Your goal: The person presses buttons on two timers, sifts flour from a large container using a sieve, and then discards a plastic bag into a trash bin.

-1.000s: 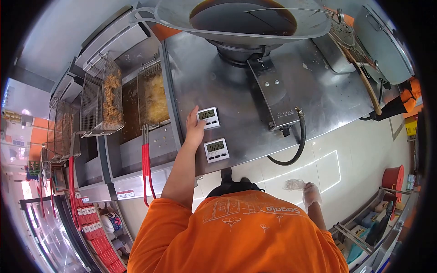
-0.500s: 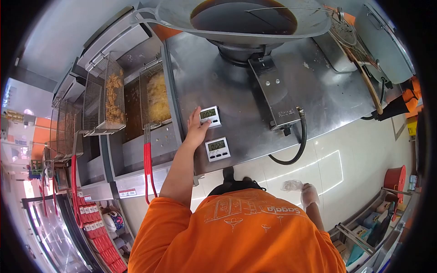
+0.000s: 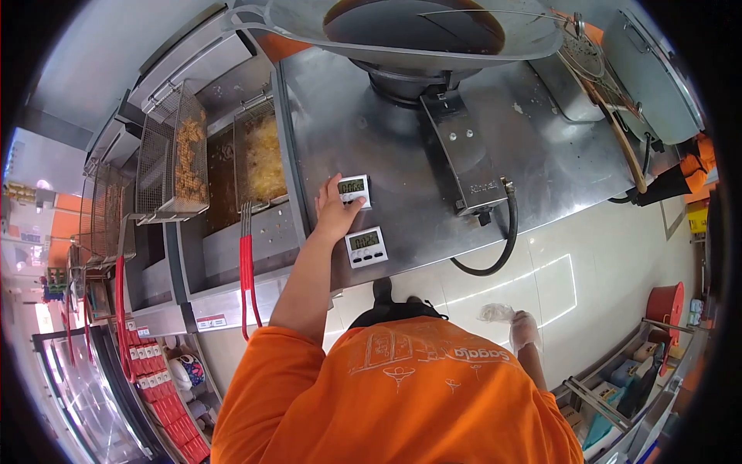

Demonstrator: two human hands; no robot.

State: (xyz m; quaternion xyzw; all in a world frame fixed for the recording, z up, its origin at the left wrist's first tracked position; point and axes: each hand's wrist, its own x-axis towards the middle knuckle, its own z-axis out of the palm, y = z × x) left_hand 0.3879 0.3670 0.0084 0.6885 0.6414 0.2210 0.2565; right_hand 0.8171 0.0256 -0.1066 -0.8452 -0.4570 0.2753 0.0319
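Note:
A white kitchen timer [image 3: 354, 186] with a digital display lies on the steel counter. My left hand [image 3: 335, 214] is bare and closed around its left side, fingers along the edge and thumb by the buttons. Just below, a second white timer [image 3: 366, 247] lies flat with no hand on it. Down at my right side, over the floor, my right hand [image 3: 525, 331] wears a clear plastic glove. Its fingers are closed on a crumpled clear plastic glove [image 3: 495, 312], which hangs out past the fingertips. The right fingers are partly blurred by the plastic.
Left of the counter, a fryer holds a basket of bubbling yellow food [image 3: 264, 161]; a raised basket [image 3: 188, 166] carries fried pieces. Red basket handles [image 3: 246, 274] jut toward me. A large wok [image 3: 525, 39] of dark liquid stands on a gas burner [image 3: 466, 162] with a black hose [image 3: 512, 240].
My left thumb has shifted up and right on the upper timer. The view has moved slightly. My right hand stays low at my side with the plastic.

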